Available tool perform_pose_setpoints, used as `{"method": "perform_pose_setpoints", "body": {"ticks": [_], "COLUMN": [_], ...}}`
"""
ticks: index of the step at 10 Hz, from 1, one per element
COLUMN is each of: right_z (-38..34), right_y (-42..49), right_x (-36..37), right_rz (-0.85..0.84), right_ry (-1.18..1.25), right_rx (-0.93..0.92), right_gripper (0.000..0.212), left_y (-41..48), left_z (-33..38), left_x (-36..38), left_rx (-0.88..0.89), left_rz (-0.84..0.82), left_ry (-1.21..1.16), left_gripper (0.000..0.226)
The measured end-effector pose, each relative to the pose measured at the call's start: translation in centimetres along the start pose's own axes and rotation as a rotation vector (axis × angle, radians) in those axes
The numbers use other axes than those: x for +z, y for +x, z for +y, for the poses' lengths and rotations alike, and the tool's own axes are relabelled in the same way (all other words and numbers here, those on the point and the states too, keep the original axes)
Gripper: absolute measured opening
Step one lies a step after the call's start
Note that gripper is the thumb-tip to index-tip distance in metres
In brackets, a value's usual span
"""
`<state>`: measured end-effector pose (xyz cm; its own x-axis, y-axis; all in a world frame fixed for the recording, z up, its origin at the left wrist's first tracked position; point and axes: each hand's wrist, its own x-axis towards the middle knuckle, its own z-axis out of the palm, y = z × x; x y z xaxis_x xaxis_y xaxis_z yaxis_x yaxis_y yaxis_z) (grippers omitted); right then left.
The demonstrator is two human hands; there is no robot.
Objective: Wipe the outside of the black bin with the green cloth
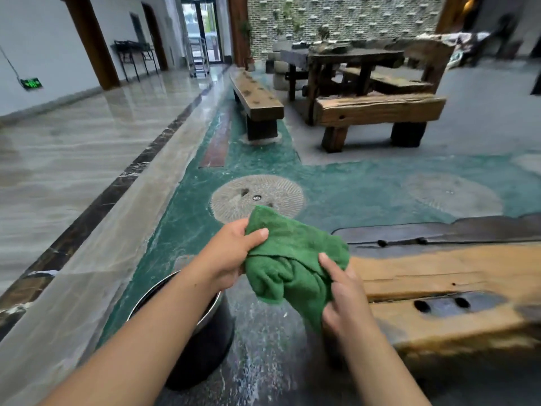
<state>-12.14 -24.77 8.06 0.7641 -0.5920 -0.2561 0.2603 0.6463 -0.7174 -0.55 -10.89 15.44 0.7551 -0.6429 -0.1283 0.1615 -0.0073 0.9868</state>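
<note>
I hold the green cloth point(288, 265) bunched up in front of me with both hands. My left hand point(231, 253) grips its upper left edge, thumb on top. My right hand point(344, 300) pinches its lower right part. The black bin point(205, 344), round with a silver rim, stands on the floor below my left forearm, which hides much of its opening. The cloth hangs above and to the right of the bin, not touching it.
A long wooden bench point(456, 288) runs along my right. Further ahead stand another bench point(254, 98) and a dark wooden table point(351, 58) with a heavy seat point(380, 109). A round stone disc point(257, 197) is set in the green floor; polished marble floor lies left.
</note>
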Motion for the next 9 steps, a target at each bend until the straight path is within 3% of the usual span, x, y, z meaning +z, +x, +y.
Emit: {"method": "perform_pose_setpoints", "body": {"ticks": [2, 3, 4, 5, 6, 7, 8, 9], "right_z": [-9.7, -10.8, -9.8, -9.1, -8.8, -9.6, -11.2, -12.0], "right_y": [3.9, 5.7, 6.9, 7.7, 7.1, 4.6, 0.1, -3.0], "right_x": [-7.0, -10.0, -12.0, -12.7, -12.7, -11.3, -8.3, -6.0], "right_rz": [0.096, 0.153, 0.182, 0.271, 0.351, 0.433, 0.352, 0.220], "right_ry": [-0.541, -0.799, -1.170, -1.607, -1.743, -1.652, -1.688, -1.569], "right_rx": [-0.167, -0.135, -0.203, -0.321, -0.274, -0.156, -0.184, -0.156], "right_gripper": [0.020, 0.014, 0.007, 0.019, 0.033, 0.044, 0.045, 0.019], "left_y": [2.0, 3.4, 5.3, 6.2, 5.7, 3.3, 0.1, -2.0], "left_z": [-3.7, -7.0, -10.3, -10.8, -10.9, -9.9, -6.3, -2.2], "left_x": [7.9, 10.5, 10.6, 9.9, 9.0, 7.5, 5.8, 4.6], "left_rx": [-0.190, -0.285, -0.134, -0.087, -0.144, -0.234, -0.241, -0.257], "left_rz": [-0.051, 0.026, 0.177, 0.189, 0.150, 0.128, 0.057, -0.056], "left_ry": [-0.328, -0.221, 0.337, 0.709, 0.899, 0.993, 1.008, 0.976], "left_gripper": [0.020, 0.014, 0.007, 0.036, 0.045, 0.061, 0.035, 0.028]}}
